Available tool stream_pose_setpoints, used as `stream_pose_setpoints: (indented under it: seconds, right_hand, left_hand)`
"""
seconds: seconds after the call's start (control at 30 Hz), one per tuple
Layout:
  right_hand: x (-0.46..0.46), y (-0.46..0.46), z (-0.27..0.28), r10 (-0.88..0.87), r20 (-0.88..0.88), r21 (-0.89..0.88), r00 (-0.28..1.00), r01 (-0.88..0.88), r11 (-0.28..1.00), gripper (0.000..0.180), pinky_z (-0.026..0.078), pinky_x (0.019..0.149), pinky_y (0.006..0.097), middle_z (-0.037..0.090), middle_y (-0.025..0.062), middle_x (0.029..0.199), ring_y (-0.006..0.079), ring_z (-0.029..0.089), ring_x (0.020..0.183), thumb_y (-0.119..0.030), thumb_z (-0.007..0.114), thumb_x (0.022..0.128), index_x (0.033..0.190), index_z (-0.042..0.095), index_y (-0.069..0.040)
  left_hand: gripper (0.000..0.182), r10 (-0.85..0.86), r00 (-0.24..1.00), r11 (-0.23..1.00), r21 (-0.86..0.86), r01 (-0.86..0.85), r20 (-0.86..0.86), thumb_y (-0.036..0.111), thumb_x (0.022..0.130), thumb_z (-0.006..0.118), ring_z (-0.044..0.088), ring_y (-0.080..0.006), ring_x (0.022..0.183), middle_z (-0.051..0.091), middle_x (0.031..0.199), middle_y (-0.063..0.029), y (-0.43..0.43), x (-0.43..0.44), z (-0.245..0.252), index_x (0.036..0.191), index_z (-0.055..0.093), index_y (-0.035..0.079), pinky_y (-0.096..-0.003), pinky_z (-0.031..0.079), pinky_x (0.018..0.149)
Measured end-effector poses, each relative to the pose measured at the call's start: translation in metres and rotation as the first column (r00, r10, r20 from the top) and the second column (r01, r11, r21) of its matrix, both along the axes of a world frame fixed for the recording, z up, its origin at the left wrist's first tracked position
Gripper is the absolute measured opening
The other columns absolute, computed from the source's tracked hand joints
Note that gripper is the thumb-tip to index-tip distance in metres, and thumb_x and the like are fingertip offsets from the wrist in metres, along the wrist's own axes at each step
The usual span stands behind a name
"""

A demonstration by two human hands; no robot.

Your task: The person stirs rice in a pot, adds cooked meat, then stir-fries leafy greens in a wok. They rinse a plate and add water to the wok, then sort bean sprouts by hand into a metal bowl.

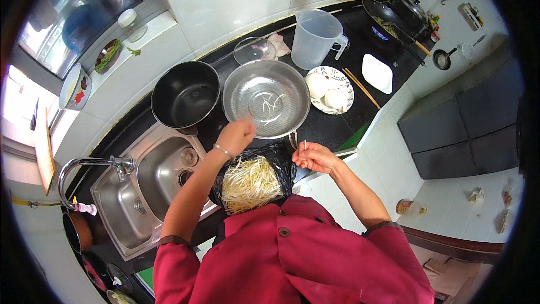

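My left hand (237,136), a bracelet at its wrist, hovers at the near left rim of a perforated stainless steel strainer (240,80). Its fingers are curled and blurred, so whatever may be between them is hidden. A few bean sprouts (273,103) lie in the bottom of the strainer. Close to the strainer's looped handle (294,138), my right hand (314,158) pinches a short, pale bean sprout (305,143). Between my forearms, a black plastic bag (287,164) lies open around a heap of bean sprouts (251,183).
A black pot (185,93) and a double sink (162,169) are at left. Beyond the strainer stand a glass lid (255,50) and a plastic jug (314,38). Right lie a plate of peeled onions (333,71), chopsticks (362,88) and a white dish (376,74). A wok (382,10) sits over a lit flame.
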State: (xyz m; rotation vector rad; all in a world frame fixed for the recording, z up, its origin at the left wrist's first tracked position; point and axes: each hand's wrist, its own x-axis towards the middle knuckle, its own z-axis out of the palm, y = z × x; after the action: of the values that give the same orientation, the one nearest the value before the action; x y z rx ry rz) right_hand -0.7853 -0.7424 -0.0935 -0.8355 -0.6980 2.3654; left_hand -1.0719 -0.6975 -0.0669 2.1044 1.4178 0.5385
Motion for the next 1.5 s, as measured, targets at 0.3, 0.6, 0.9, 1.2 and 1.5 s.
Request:
stream_pose_setpoints:
  seconds: [0.3,0.6,0.9,1.2,1.5]
  right_hand:
    - [-0.028,-0.007,-0.01,0.079,0.002,0.002,0.997,-0.079,0.997,0.003,0.037,0.055,0.0169,0.054,0.0006,0.078,0.0053,0.047,0.065,-0.008,0.053,0.085,0.086,0.053,-0.005]
    - [-0.085,0.012,-0.019,0.066,0.51,0.4,0.857,-0.305,0.864,0.017,0.038,0.053,0.0195,0.054,-0.0033,0.064,0.0047,0.046,0.057,-0.019,0.06,0.086,0.078,0.062,-0.004]
    - [-0.099,0.01,-0.007,-0.014,0.72,0.617,0.694,-0.631,0.47,0.018,0.046,0.063,0.0285,0.064,0.0105,0.075,0.0154,0.06,0.066,-0.016,0.064,0.076,0.091,0.066,-0.006]
    - [-0.101,0.013,-0.001,-0.109,0.716,0.657,0.689,-0.613,0.44,0.015,0.045,0.058,0.0281,0.063,0.0075,0.069,0.016,0.057,0.058,-0.018,0.063,0.075,0.082,0.066,-0.006]
    - [-0.097,0.021,0.006,-0.108,0.596,0.57,0.796,-0.324,0.755,0.008,0.037,0.048,0.0248,0.049,-0.0013,0.059,0.0091,0.043,0.05,-0.011,0.055,0.075,0.075,0.056,-0.003]
  left_hand:
    - [0.026,0.056,0.97,0.966,-0.234,-0.113,-0.238,0.029,0.069,0.067,0.059,-0.0319,0.077,0.058,0.083,-0.0135,-0.082,0.0,-0.037,0.08,0.059,0.007,-0.0397,0.047,0.068]
    - [0.019,0.094,0.987,0.964,-0.236,-0.123,-0.132,0.02,0.068,0.066,0.059,-0.0311,0.074,0.058,0.077,-0.0124,-0.09,-0.007,-0.05,0.076,0.058,0.005,-0.0388,0.046,0.066]
    - [0.012,0.09,0.979,0.901,-0.433,-0.001,0.185,0.01,0.073,0.065,0.059,-0.0141,0.063,0.062,0.071,-0.0083,-0.081,-0.019,-0.046,0.079,0.059,0.002,-0.0261,0.046,0.059]
    - [0.007,0.242,0.869,0.756,-0.645,0.11,0.432,0.003,0.076,0.064,0.058,-0.0092,0.066,0.062,0.073,-0.0031,-0.073,-0.023,-0.05,0.08,0.058,0.0,-0.0232,0.047,0.063]
    - [0.01,0.16,0.859,0.788,-0.587,0.185,0.486,0.007,0.079,0.059,0.056,-0.0096,0.065,0.061,0.071,-0.0052,-0.056,-0.018,-0.044,0.085,0.055,-0.001,-0.0241,0.044,0.059]
